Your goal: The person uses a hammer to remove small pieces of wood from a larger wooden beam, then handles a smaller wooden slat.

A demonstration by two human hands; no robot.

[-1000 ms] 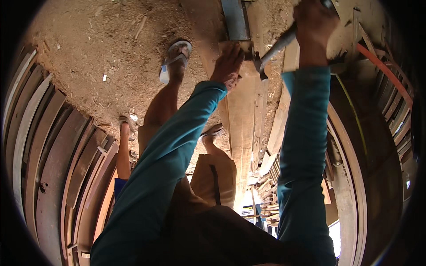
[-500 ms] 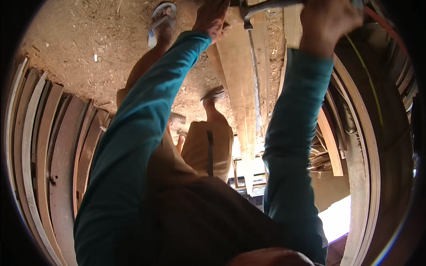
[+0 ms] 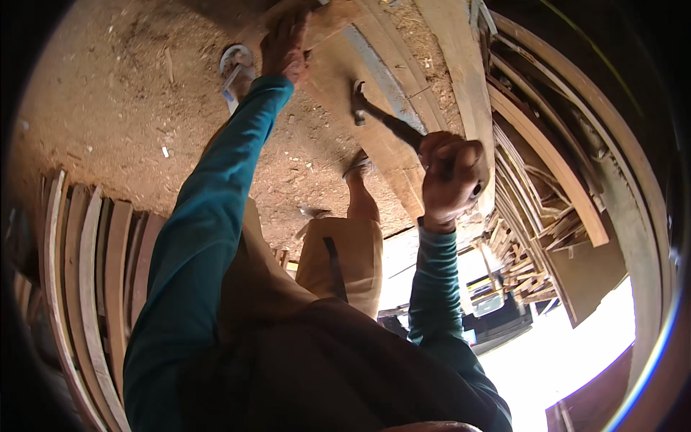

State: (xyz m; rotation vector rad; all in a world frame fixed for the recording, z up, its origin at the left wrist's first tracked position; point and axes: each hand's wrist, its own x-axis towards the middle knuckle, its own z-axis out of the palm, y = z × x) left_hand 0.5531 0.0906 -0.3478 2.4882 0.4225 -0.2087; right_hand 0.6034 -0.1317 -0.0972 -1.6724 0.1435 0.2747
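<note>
Gripped by its dark handle, a claw hammer (image 3: pixel 359 103) is in my right hand (image 3: pixel 453 176), its fingers closed round the handle end. The hammer head hangs above a long wooden plank (image 3: pixel 385 147), with nothing visibly touching it. Farther off, at the top of the view, my left hand (image 3: pixel 286 50) is at a short piece of wood (image 3: pixel 335 20) lying across the plank. Its fingers seem closed on that wood's edge, partly in shadow. A grey strip (image 3: pixel 381 68) runs along the plank beside another board (image 3: pixel 403 61).
Upright boards (image 3: pixel 93 288) lean in a row at the left. More boards (image 3: pixel 547 137) and scrap wood (image 3: pixel 529 277) are stacked at the right. Sawdust and chips cover the ground (image 3: pixel 144 101). My sandalled feet (image 3: pixel 237 68) stand near the plank.
My right hand has drawn the hammer back toward me, away from the short wood piece. The view has turned, and my left hand stays at the wood.
</note>
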